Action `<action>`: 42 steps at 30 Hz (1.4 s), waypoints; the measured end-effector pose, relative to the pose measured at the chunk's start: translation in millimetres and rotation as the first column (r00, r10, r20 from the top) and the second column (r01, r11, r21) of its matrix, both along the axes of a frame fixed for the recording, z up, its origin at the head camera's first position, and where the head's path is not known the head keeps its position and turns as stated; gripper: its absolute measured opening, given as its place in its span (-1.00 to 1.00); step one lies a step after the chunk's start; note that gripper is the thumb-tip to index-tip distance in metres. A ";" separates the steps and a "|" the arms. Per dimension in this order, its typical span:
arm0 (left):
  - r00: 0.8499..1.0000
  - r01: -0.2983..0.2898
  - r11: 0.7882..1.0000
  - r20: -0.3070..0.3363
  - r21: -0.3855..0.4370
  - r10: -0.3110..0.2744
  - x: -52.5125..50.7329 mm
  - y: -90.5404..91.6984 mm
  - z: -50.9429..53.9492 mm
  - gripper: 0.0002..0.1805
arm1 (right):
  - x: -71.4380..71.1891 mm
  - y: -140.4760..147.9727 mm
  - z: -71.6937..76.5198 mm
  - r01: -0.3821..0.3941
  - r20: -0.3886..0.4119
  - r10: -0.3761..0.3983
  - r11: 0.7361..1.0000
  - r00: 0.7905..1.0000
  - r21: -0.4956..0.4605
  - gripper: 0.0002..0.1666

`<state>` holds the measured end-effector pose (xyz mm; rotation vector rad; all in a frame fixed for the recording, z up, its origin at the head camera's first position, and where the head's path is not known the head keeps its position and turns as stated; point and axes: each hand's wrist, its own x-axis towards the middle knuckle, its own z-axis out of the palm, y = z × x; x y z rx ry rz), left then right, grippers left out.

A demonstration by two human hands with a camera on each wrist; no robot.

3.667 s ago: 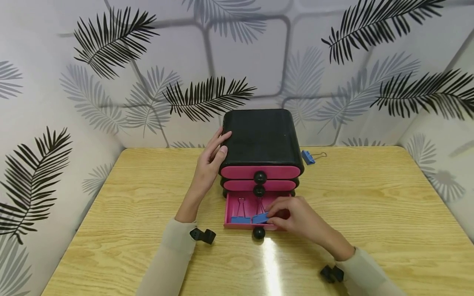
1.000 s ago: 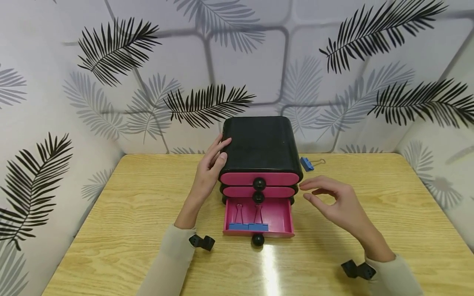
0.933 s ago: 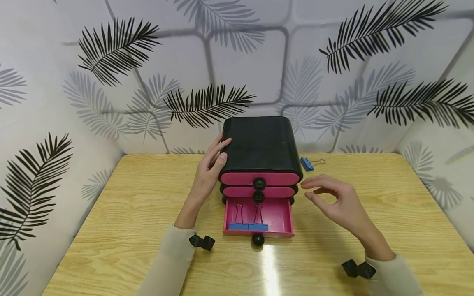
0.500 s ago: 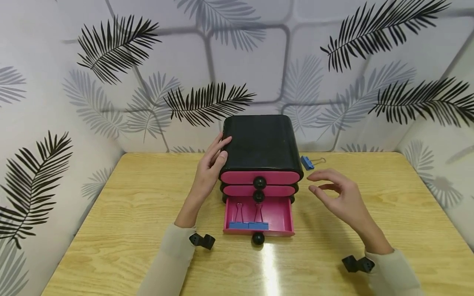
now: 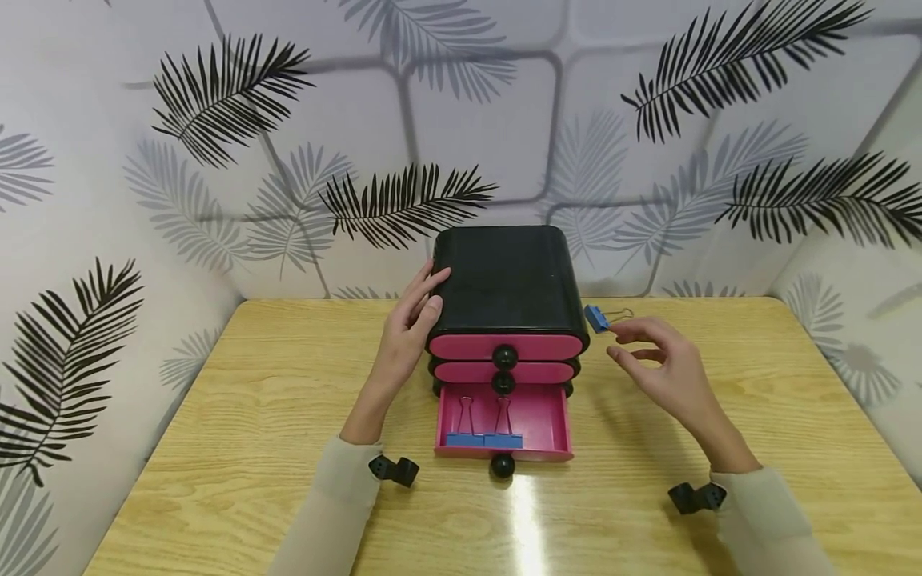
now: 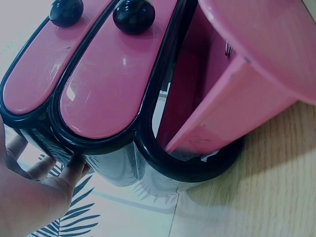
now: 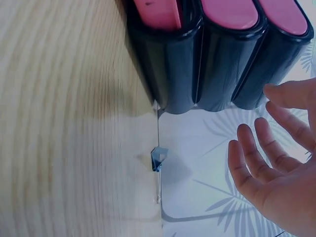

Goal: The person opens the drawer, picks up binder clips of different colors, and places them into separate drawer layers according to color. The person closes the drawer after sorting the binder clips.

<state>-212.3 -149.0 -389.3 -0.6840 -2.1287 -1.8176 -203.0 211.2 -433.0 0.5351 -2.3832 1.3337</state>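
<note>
A black drawer unit with pink drawer fronts stands at the middle of the table. Against its left side rests my left hand, fingertips at the top edge; the left wrist view shows that hand along the casing. The bottom drawer is pulled out, and two blue binder clips lie side by side in it. Right of the unit, a third blue binder clip lies at the back of the table. My right hand hovers just in front of that clip, fingers apart from the thumb, holding nothing.
The wooden table meets a leaf-patterned backdrop at the back, close behind the loose clip. Round black knobs stick out from the drawer fronts. The open drawer juts toward the front edge.
Earlier my right hand pinched a clip inside the drawer; it let go, withdrew to the right, then moved back toward the loose clip. My left hand has stayed on the unit.
</note>
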 end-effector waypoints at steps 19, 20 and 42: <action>1.000 0.000 1.000 0.006 0.006 0.000 0.8 -0.5 0.8 -0.49 | -50.8 12.6 -17.4 0.127 0.033 -0.132 0.985 0.991 0.120 -0.64; 1.000 0.000 1.000 0.005 0.005 0.000 0.8 -0.5 0.8 -0.49 | -53.6 12.5 -17.9 0.123 0.049 -0.130 0.985 0.990 0.120 -0.64; 1.000 0.004 1.000 0.000 0.010 -0.004 0.7 0.0 1.4 -0.49 | -91.0 10.2 -40.5 0.092 0.308 -0.163 0.968 0.937 0.232 -0.47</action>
